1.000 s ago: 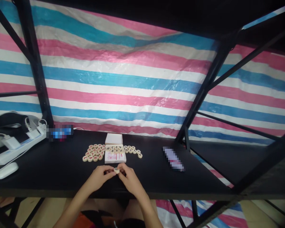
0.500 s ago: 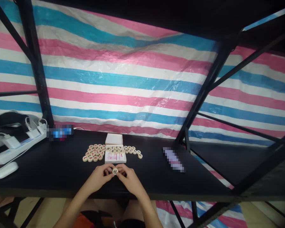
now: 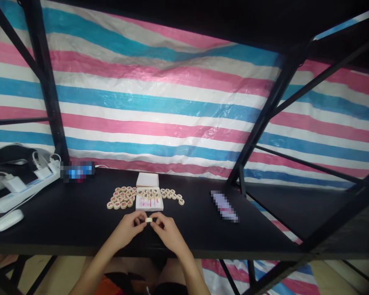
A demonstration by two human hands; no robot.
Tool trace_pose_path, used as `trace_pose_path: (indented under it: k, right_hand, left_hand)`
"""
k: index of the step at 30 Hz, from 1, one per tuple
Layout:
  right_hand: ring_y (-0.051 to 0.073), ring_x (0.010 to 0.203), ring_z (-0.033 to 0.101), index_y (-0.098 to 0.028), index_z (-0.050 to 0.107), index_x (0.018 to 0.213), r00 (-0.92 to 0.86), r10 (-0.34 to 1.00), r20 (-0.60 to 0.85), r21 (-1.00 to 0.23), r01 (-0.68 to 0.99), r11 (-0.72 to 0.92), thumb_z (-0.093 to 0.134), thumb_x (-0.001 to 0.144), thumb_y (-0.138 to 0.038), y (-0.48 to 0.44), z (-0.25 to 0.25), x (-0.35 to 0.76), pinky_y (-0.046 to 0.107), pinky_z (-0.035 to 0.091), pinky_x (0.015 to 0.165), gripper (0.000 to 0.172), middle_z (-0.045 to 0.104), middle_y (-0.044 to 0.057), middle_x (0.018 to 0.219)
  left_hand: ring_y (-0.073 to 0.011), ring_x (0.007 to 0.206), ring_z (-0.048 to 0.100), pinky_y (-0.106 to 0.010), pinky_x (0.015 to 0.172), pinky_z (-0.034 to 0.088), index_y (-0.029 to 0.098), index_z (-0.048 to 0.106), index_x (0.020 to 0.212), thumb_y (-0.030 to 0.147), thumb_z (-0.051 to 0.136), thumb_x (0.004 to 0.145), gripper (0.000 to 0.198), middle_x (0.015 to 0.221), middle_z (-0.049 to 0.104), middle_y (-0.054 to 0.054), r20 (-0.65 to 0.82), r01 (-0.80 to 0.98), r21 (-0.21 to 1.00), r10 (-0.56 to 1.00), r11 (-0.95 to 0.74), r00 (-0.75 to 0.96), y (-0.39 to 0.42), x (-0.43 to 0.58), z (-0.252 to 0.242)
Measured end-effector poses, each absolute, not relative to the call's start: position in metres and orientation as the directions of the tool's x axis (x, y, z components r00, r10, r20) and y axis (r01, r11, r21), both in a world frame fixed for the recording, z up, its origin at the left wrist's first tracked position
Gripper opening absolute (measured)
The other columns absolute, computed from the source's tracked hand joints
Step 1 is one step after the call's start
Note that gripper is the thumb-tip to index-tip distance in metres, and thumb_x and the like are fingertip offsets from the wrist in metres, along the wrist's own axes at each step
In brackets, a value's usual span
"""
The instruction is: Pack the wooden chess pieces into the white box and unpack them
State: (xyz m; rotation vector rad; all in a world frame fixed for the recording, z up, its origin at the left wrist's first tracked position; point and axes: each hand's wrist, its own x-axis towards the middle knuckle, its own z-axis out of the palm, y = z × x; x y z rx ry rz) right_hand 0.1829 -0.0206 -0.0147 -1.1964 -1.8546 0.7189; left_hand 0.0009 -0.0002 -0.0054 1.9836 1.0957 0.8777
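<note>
Between the fingertips of my left hand (image 3: 132,224) and my right hand (image 3: 164,227), one xiangqi piece (image 3: 149,220) is pinched, its pale side edge facing me. Just beyond my hands lies an open white box (image 3: 149,204) holding several black-lettered pieces in its far half; pink marks show on its near part. Left of the box, red-lettered pieces (image 3: 120,198) stand in rows. Several black-lettered pieces (image 3: 172,194) lie to its right. Behind it rests a white box lid (image 3: 147,179).
A phone-like blurred object (image 3: 224,206) lies on the black table (image 3: 249,233) to the right. At the left are a white power strip (image 3: 27,190) with chargers, a white mouse-shaped item (image 3: 10,220) and another blurred object (image 3: 78,171). Black metal posts (image 3: 264,119) frame the table.
The xiangqi piece has turned between my fingers: its black-lettered face showed before, and now its plain edge shows. My hands have stayed in nearly the same place.
</note>
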Motion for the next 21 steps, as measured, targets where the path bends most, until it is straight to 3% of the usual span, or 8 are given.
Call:
trace_pose_path:
  k: [5,12,16,18,21]
  right_hand:
    - [0.013,0.060,0.057,-0.020,0.062,0.095,-0.259,0.922,0.288,-0.846,0.382,0.371,0.052,0.086,-0.032,-0.023,-0.011,0.183,0.021,0.039,0.057,0.019,0.066,-0.001,0.068]
    - [0.013,0.062,0.058,-0.021,0.060,0.089,-0.244,0.925,0.291,-0.860,0.358,0.365,0.050,0.088,-0.035,-0.024,-0.008,0.183,0.021,0.040,0.059,0.017,0.066,-0.002,0.071]
    - [0.013,0.067,0.059,-0.021,0.059,0.085,-0.234,0.918,0.319,-0.852,0.354,0.386,0.053,0.085,-0.031,-0.023,-0.011,0.183,0.021,0.040,0.061,0.012,0.066,-0.002,0.075]
    - [0.014,0.071,0.061,-0.022,0.058,0.090,-0.225,0.922,0.316,-0.859,0.344,0.379,0.056,0.083,-0.029,-0.022,-0.012,0.183,0.022,0.041,0.062,0.010,0.067,-0.001,0.080]
    - [0.016,0.072,0.062,-0.023,0.056,0.103,-0.220,0.930,0.295,-0.875,0.330,0.355,0.058,0.081,-0.025,-0.022,-0.013,0.183,0.024,0.042,0.062,0.022,0.070,0.000,0.085]
  left_hand:
    - [-0.0133,0.064,0.053,-0.021,0.057,0.037,0.018,0.063,0.084,0.029,0.054,0.079,0.015,0.073,0.064,0.000,0.206,0.400,0.833,0.886,-0.382,0.417,0.001,0.001,-0.005]
    - [-0.0159,0.069,0.058,-0.023,0.059,0.039,0.019,0.065,0.092,0.035,0.052,0.082,0.022,0.080,0.070,-0.002,0.209,0.354,0.855,0.878,-0.378,0.431,-0.004,0.002,0.002]
    - [-0.0146,0.065,0.055,-0.023,0.057,0.037,0.018,0.065,0.085,0.037,0.051,0.083,0.024,0.075,0.067,-0.001,0.206,0.390,0.837,0.882,-0.384,0.424,-0.002,0.002,0.001]
    - [-0.0134,0.061,0.052,-0.022,0.056,0.036,0.017,0.063,0.083,0.036,0.051,0.082,0.022,0.072,0.065,0.000,0.202,0.413,0.827,0.887,-0.382,0.415,0.000,0.002,-0.003]
    - [-0.0128,0.062,0.052,-0.022,0.058,0.038,0.018,0.058,0.096,0.033,0.054,0.080,0.023,0.078,0.067,0.000,0.212,0.365,0.859,0.897,-0.360,0.387,0.003,0.002,-0.009]
